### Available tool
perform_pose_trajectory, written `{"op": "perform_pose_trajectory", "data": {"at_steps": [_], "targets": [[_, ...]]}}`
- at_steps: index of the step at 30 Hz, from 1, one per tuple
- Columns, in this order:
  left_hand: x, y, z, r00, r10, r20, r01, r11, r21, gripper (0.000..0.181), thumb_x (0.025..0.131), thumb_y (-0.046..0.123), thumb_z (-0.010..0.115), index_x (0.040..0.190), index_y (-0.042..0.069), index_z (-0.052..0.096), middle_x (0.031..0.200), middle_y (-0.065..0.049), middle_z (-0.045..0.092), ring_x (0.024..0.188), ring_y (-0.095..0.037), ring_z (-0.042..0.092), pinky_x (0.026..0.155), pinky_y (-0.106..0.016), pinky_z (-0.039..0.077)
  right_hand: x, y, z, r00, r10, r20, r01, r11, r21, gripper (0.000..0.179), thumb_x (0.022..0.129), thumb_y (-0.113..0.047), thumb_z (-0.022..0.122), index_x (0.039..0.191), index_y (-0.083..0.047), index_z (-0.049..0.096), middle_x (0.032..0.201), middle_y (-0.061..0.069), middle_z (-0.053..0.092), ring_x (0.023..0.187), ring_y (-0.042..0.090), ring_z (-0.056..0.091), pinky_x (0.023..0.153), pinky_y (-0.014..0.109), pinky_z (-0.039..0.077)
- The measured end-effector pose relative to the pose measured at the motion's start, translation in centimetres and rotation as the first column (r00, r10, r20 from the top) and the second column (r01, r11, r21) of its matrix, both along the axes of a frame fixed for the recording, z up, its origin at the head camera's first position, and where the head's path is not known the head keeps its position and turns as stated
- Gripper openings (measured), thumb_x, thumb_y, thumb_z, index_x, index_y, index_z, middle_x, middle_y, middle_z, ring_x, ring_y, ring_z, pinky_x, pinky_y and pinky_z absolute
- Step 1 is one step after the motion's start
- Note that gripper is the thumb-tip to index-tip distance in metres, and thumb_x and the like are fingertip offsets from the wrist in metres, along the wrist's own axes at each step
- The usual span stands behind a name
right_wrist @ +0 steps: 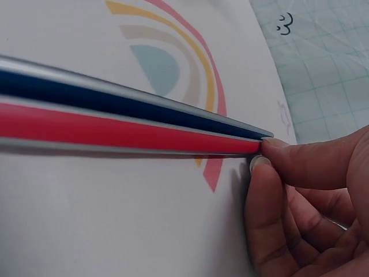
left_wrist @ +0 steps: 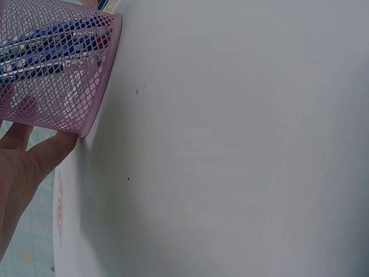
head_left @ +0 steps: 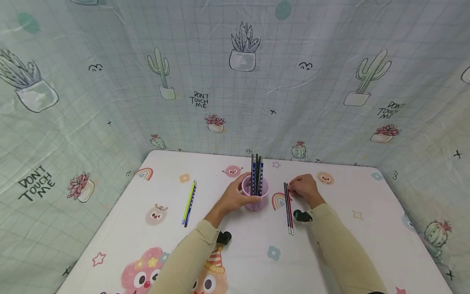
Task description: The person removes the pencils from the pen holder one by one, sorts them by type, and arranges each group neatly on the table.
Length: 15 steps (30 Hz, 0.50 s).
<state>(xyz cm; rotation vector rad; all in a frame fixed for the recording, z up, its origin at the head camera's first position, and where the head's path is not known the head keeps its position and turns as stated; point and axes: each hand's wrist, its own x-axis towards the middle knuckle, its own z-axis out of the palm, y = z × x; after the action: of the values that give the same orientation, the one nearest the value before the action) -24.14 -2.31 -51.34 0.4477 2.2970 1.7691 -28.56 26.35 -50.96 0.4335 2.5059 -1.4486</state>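
Observation:
My left hand grips a pink mesh pencil cup, fingers and thumb spread round its side. Several dark and blue dotted pencils stand upright in the cup; their lower parts show through the mesh in the left wrist view. To the right of the cup, my right hand pinches the far end of a red pencil between thumb and forefinger. Alongside it lies a dark blue pencil with silver edges, its tip right by the thumb. Both pencils point away from me, close over the white tabletop.
A yellow-green pencil and a blue dotted pencil lie side by side left of the cup. The white table carries printed cartoon figures. Patterned cloth hangs behind and at both sides.

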Motion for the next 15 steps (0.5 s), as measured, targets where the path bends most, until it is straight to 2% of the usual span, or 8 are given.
{"op": "perform_pose_trajectory", "data": {"at_steps": [6, 9, 15], "targets": [[0.0, 0.15, 0.04, 1.0, -0.009, -0.015, 0.009, 1.0, 0.006, 0.087, 0.08, 0.022, 0.091, 0.154, 0.028, 0.046, 0.146, -0.005, 0.062, 0.133, -0.027, 0.059, 0.117, -0.051, 0.046, 0.21, -0.08, 0.0, 1.0, -0.026, -0.003, 0.026, 0.999, 0.021, 0.017, 0.092, -0.008, 0.074, 0.104, 0.004, 0.074, 0.085, 0.008, 0.072, 0.058, 0.009, 0.062, 0.056, 0.024, 0.053], [-0.09, 0.18, -0.04, 1.0, -0.007, -0.014, 0.007, 1.0, 0.007, 0.086, 0.08, 0.021, 0.091, 0.153, 0.029, 0.047, 0.146, -0.004, 0.062, 0.133, -0.026, 0.06, 0.117, -0.05, 0.046, 0.2, -0.08, -0.09, 1.0, -0.026, -0.017, 0.026, 0.999, 0.022, 0.018, 0.093, -0.008, 0.074, 0.105, 0.004, 0.074, 0.088, 0.009, 0.072, 0.059, 0.01, 0.062, 0.057, 0.023, 0.054], [-0.18, 0.12, -0.17, 1.0, 0.002, -0.011, -0.002, 1.0, -0.002, 0.086, 0.079, 0.022, 0.092, 0.152, 0.031, 0.048, 0.145, -0.003, 0.062, 0.133, -0.027, 0.059, 0.116, -0.051, 0.047, 0.27, 0.11, -0.14, 0.999, -0.018, -0.051, 0.017, 0.999, -0.029, 0.019, 0.094, -0.01, 0.074, 0.107, 0.004, 0.073, 0.091, 0.01, 0.074, 0.064, 0.011, 0.063, 0.059, 0.024, 0.055]]}}
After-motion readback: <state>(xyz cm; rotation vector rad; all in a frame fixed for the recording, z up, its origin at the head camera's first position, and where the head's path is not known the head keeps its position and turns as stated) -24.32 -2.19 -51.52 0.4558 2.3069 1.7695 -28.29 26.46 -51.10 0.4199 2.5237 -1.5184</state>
